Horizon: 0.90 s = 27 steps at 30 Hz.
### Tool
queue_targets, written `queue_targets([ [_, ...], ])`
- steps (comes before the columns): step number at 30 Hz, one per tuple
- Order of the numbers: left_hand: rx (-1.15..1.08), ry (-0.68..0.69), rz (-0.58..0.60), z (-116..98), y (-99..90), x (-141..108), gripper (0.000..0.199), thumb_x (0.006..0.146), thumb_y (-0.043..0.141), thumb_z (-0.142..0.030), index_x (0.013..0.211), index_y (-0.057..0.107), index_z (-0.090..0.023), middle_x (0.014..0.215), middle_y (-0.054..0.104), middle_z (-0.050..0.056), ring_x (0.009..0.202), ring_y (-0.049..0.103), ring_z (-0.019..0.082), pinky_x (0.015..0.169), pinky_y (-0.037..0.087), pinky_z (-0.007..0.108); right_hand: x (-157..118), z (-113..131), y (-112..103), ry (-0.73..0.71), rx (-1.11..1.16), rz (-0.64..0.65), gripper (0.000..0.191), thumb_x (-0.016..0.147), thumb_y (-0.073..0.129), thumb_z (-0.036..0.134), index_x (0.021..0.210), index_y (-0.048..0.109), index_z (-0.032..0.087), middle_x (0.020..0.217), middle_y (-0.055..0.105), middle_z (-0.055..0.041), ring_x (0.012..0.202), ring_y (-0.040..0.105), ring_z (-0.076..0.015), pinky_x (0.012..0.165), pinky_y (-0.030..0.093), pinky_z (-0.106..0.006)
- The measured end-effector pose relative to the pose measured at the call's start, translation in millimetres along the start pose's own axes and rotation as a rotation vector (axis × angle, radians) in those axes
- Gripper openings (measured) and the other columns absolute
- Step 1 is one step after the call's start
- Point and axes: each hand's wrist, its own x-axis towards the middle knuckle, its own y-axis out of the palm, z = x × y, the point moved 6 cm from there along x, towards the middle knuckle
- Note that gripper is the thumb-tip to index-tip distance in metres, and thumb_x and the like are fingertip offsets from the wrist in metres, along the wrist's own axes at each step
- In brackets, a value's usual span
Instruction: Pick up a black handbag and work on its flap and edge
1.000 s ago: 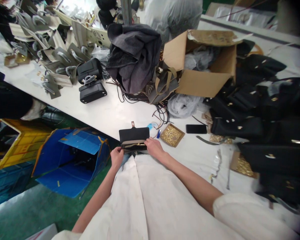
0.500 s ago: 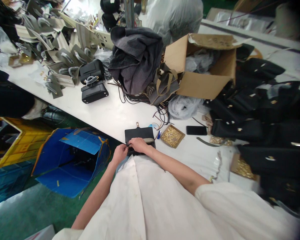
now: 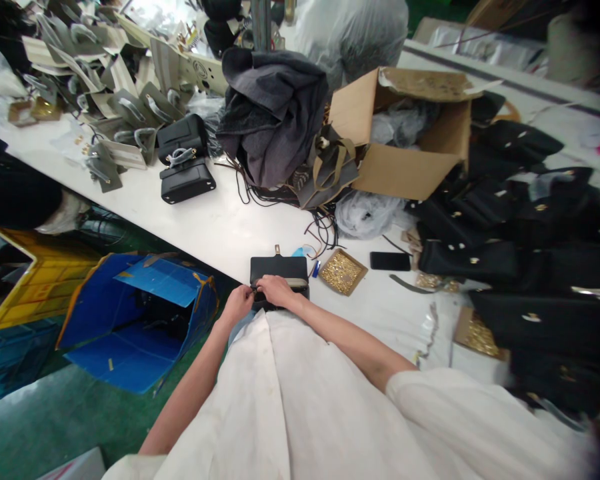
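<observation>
A small black handbag (image 3: 279, 268) lies at the table's near edge, its flap laid back with a metal clasp piece at the far end. My left hand (image 3: 240, 302) is closed at the bag's left side, fingertips pinched on a small dark part that I cannot make out clearly. Close against it, my right hand (image 3: 275, 291) reaches across the bag's front, its fingers bent and pressed to the same spot. Both hands partly cover the bag's body. To the right sits a shallow tray of small gold fittings (image 3: 343, 272), with a blue item (image 3: 316, 269) beside it.
A black phone (image 3: 389, 261) lies right of the tray. Black bags (image 3: 467, 260) pile up at the right. Behind stand an open cardboard box (image 3: 405, 170) and a dark grey cloth (image 3: 275, 113). Blue (image 3: 115, 360) and yellow bins (image 3: 35, 267) stand on the floor at left.
Both hands stay at the bag's left side with almost the same grip. The whole view has shifted slightly; little else differs.
</observation>
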Motion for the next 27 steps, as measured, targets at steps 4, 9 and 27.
queue_targets([
  [4, -0.001, -0.001, 0.003, 2.0, 1.7, -4.1, 0.020, 0.092, 0.054, -0.016, 0.075, 0.064, -0.019, 0.076, 0.066, 0.004, 0.071, 0.057, 0.018, 0.070, 0.035, 0.031, 1.1, -1.2, -0.1, -0.044, 0.020, 0.017, 0.031, 0.111, 0.053, 0.032, 0.128, 0.079, 0.029, 0.122, 0.079, -0.0077, 0.111, 0.073, -0.0226, 0.092, 0.051, -0.030],
  [9, 0.007, -0.009, -0.008, 3.5, 1.2, -7.4, 0.020, 0.091, 0.054, -0.014, 0.076, 0.067, -0.019, 0.078, 0.068, 0.005, 0.074, 0.060, 0.019, 0.070, 0.035, 0.031, 0.2, 2.1, -3.1, -0.109, 0.035, 0.021, 0.030, 0.106, 0.062, 0.032, 0.131, 0.079, 0.031, 0.131, 0.081, -0.0043, 0.123, 0.072, -0.0227, 0.101, 0.051, -0.031],
  [27, -0.104, -0.022, -0.214, -13.8, 7.4, -41.8, 0.025, 0.096, 0.051, -0.014, 0.092, 0.074, -0.021, 0.104, 0.077, 0.009, 0.093, 0.070, 0.022, 0.088, 0.052, 0.033, -10.2, 13.4, 17.6, -0.182, -0.122, -0.024, 0.021, 0.108, 0.053, 0.024, 0.116, 0.070, 0.015, 0.117, 0.079, -0.0135, 0.104, 0.074, -0.0253, 0.083, 0.050, -0.031],
])
